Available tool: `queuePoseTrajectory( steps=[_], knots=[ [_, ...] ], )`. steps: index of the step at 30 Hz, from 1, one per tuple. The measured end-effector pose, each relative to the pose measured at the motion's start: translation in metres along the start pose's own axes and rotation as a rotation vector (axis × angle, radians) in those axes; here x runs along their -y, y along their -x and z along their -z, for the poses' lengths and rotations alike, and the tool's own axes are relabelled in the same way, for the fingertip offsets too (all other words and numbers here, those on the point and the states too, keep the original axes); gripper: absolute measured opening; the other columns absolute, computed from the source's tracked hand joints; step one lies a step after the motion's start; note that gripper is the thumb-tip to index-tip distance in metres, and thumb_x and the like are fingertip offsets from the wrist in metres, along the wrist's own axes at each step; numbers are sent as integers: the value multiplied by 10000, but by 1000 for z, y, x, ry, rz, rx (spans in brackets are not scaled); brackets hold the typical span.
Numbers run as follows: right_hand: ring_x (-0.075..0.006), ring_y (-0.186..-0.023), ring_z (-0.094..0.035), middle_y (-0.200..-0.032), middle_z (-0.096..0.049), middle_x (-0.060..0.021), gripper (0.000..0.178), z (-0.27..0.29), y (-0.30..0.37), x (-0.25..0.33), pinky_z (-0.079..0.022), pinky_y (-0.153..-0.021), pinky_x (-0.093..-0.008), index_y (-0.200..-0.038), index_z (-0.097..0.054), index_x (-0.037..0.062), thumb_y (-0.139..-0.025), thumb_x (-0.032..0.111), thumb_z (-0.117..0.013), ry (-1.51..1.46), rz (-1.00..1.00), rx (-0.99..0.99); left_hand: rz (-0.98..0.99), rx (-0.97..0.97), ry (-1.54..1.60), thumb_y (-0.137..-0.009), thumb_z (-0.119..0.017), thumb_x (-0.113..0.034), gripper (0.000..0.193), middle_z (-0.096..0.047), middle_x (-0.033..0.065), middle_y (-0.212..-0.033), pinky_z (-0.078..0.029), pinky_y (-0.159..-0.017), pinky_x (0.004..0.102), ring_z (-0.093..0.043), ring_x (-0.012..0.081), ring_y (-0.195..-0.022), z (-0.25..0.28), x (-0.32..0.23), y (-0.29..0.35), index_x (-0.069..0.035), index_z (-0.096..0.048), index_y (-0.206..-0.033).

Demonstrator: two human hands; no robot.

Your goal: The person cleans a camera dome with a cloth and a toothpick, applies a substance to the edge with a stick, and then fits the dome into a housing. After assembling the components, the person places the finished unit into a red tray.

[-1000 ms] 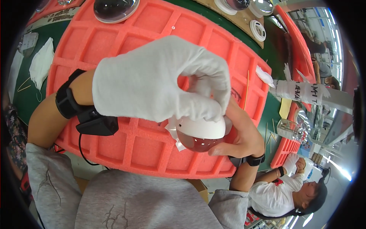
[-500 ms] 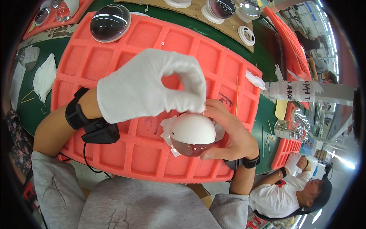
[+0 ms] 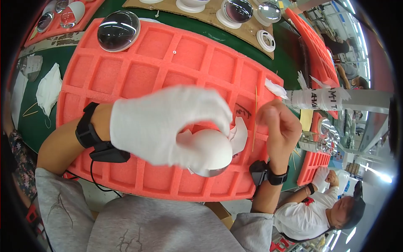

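A ball with a smooth white half [image 3: 215, 148] and a dark glossy half sits over the near middle of the red foam tray [image 3: 145, 172]. My left hand [image 3: 168, 126], in a white glove and slightly blurred, curls its thumb and fingers around the ball's left and far sides. Crumpled white wrapping [image 3: 239, 136] pokes out beside the ball. Lifted off to the right is my bare right hand [image 3: 279, 128], its fingers curled in with the tips together; whatever they may hold is too small to make out.
A dark clear dome [image 3: 119, 31] rests on the tray's far left corner. Behind, cardboard [image 3: 201, 14] carries several domes on white rings and a loose white ring [image 3: 265, 40]. A thin stick [image 3: 255, 122] lies on the tray's right side. At right, a taped post [image 3: 319, 98] juts in; a co-worker [image 3: 310, 210] sits beyond.
My right hand has let go of the ball and moved up to the right. My left hand has come down from above and closed around the ball.
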State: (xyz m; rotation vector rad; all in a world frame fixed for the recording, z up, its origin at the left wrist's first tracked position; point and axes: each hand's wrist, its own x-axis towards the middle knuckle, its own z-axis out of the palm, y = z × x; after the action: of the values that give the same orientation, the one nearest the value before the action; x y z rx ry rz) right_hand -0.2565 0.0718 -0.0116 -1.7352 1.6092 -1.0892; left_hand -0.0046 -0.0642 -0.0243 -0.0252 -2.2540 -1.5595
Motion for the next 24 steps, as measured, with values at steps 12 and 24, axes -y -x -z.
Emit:
queuePoseTrajectory(
  steps=[12,24],
  knots=[
    [-253,-716,-628,-861,-647,-164,208,-5,4,10,-490,-671,-361,-1029,-565,-24,-976,150,-666,782,-325,-20,232,263,-525,-613,-916,-373,782,-572,141,-1280,-431,-1077,511,-560,333,-1210,-27,-14,-3,-160,-628,-1308],
    [-194,-703,-619,-820,-630,-130,84,11,12,32,-462,-632,-310,-1020,-642,35,-973,104,-634,72,-204,-123,0,56,-370,-595,-921,-311,720,-572,63,-1243,-404,-1087,494,-571,313,-1119,-44,-5,-5,-150,-647,-1241]
  ],
)
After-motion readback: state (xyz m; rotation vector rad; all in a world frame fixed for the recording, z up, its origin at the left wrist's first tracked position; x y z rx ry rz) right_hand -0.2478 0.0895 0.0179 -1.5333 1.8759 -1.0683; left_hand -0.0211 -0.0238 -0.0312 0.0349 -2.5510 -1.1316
